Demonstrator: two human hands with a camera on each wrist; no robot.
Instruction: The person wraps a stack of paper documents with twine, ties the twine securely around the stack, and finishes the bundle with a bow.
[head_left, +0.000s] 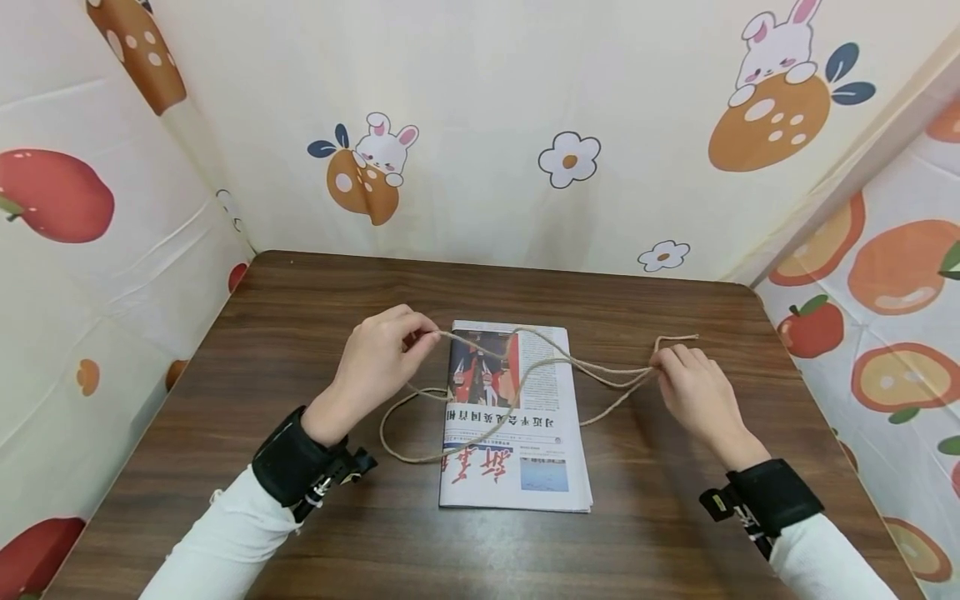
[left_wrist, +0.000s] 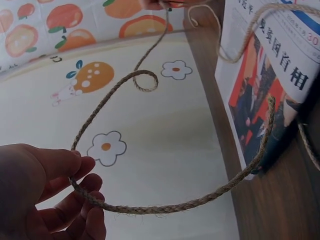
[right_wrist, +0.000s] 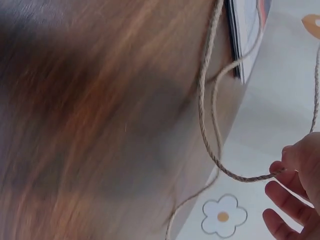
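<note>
A thin tan twine rope (head_left: 420,460) lies in loose loops over a folded newspaper (head_left: 551,433) on the wooden table (head_left: 315,533). My left hand (head_left: 384,354), raised by the paper's far left corner, pinches one stretch of the twine between thumb and fingers. In the left wrist view a free end of the rope (left_wrist: 170,209) curves away from the fingers. To the right of the newspaper, my right hand (head_left: 693,387) pinches the twine too, and a short tail sticks out beyond its fingertips. The right wrist view shows the rope (right_wrist: 202,100) sagging from that hand.
A pale curtain (head_left: 480,200) printed with rabbits and flowers hangs behind the table's far edge. Fruit-printed cloths (head_left: 892,350) stand on both sides. Both wrists wear black straps (head_left: 296,458) with small cameras.
</note>
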